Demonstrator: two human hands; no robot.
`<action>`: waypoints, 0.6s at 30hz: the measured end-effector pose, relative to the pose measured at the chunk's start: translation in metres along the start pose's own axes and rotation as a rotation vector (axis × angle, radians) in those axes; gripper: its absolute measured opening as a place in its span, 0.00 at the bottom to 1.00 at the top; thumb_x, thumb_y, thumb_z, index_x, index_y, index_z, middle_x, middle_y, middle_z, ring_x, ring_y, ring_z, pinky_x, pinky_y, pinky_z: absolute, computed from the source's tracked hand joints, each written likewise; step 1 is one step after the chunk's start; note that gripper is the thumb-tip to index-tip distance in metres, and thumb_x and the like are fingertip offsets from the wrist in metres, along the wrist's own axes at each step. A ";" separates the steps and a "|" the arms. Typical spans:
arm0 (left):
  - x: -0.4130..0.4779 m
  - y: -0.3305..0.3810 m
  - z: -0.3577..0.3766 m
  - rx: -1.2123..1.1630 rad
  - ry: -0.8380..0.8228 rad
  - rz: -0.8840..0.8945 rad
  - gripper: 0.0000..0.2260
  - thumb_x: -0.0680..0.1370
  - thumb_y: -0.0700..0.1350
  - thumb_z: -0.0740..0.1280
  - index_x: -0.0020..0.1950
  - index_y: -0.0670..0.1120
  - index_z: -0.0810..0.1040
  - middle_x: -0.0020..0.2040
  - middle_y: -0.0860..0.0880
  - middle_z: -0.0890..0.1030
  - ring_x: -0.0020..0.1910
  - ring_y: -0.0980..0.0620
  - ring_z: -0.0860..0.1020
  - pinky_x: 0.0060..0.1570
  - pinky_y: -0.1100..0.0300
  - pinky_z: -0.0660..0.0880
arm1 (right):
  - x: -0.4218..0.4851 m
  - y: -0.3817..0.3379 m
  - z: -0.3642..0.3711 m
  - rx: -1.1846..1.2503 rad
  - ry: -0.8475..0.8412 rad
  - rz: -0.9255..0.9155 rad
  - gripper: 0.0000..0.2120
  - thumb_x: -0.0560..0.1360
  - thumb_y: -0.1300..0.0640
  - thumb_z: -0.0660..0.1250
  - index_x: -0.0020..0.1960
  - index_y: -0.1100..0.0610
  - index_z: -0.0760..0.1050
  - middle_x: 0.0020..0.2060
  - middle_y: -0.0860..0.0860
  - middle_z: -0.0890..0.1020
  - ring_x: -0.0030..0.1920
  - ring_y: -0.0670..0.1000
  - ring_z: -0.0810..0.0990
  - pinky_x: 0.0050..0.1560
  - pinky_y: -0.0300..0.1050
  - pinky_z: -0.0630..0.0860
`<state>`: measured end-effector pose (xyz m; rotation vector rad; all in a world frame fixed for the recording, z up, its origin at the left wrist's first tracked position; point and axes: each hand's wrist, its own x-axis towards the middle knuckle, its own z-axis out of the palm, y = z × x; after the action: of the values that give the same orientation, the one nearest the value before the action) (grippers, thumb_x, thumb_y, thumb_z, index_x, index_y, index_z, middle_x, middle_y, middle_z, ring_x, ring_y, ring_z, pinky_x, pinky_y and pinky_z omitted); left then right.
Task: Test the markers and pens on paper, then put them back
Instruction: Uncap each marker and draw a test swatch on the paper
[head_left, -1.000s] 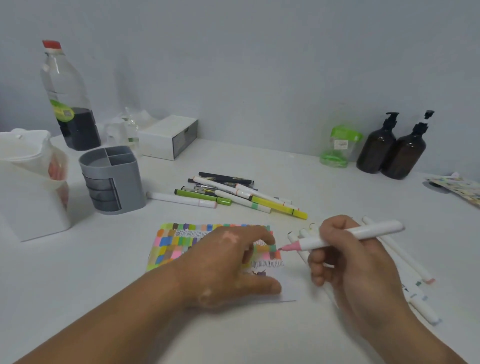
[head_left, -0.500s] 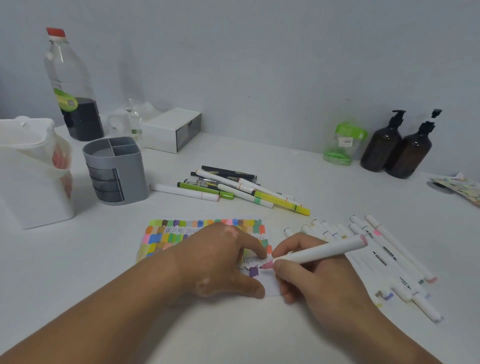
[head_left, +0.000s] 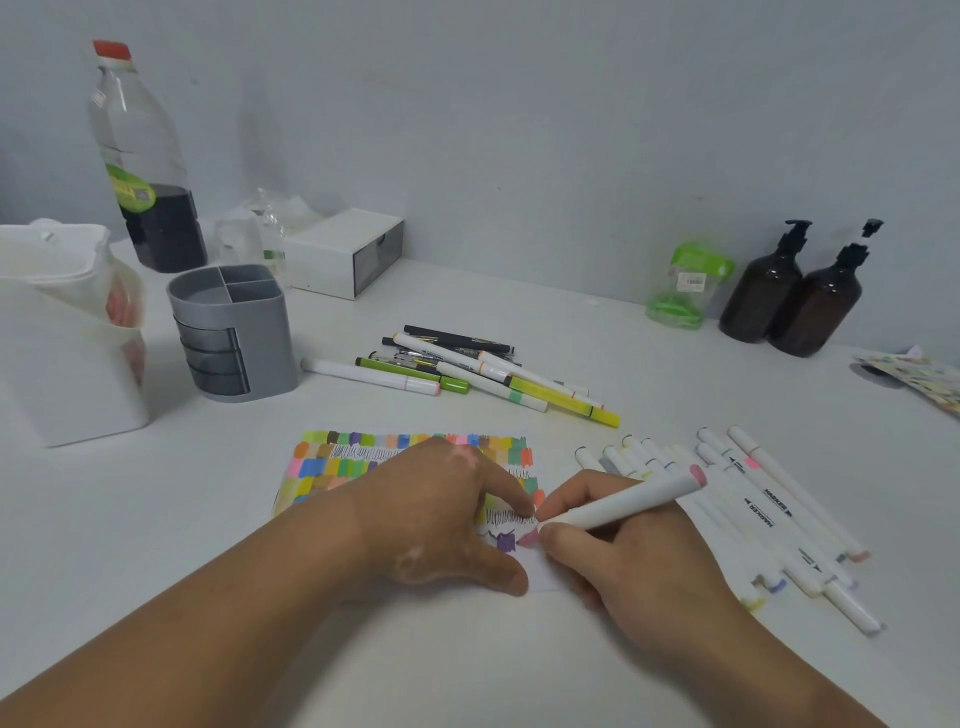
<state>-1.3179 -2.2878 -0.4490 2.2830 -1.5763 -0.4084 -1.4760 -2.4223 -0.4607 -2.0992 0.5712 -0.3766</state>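
- Since a second ago, the pink nib has been coming down from off the sheet's edge onto it, and my right hand (head_left: 639, 566) is drawing in against my left.
- Right fingers (head_left: 566, 493) are pinching the white marker (head_left: 623, 506) low down, its nib touching the paper (head_left: 332, 467) just beside a purple patch.
- My left hand (head_left: 447, 519) is pressing the sheet flat, fingers spread, index tip beside the nib.
- I am judging this as the testing step: a short pink stroke is coming next, then this marker is going back.
- Beyond my right knuckles the row of markers (head_left: 753, 509) is lying; past my left fingertips, the pile of pens (head_left: 483, 369), then the grey holder (head_left: 234, 332).
- All of it is sitting on a white table (head_left: 649, 364) against a pale wall (head_left: 519, 130).
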 end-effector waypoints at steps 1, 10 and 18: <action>0.000 0.000 0.000 0.004 0.001 0.001 0.30 0.65 0.70 0.74 0.66 0.66 0.76 0.44 0.64 0.75 0.42 0.71 0.69 0.33 0.74 0.61 | 0.000 0.000 0.000 -0.008 -0.009 -0.001 0.06 0.71 0.54 0.76 0.42 0.43 0.82 0.25 0.44 0.79 0.26 0.42 0.74 0.29 0.36 0.69; 0.001 0.000 -0.001 0.005 0.002 0.002 0.30 0.65 0.71 0.74 0.65 0.66 0.76 0.43 0.63 0.75 0.42 0.70 0.70 0.34 0.74 0.61 | 0.000 -0.001 0.000 0.001 -0.013 0.004 0.05 0.72 0.55 0.75 0.43 0.45 0.82 0.26 0.47 0.79 0.28 0.46 0.75 0.32 0.44 0.71; -0.001 0.000 -0.001 -0.001 -0.020 -0.006 0.30 0.66 0.70 0.74 0.66 0.65 0.76 0.50 0.58 0.79 0.45 0.67 0.71 0.38 0.73 0.66 | 0.001 -0.001 0.000 -0.025 0.016 -0.003 0.04 0.71 0.53 0.75 0.43 0.45 0.81 0.25 0.46 0.79 0.27 0.44 0.74 0.29 0.39 0.69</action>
<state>-1.3176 -2.2868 -0.4484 2.2903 -1.5792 -0.4342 -1.4749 -2.4222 -0.4597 -2.1231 0.5857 -0.3900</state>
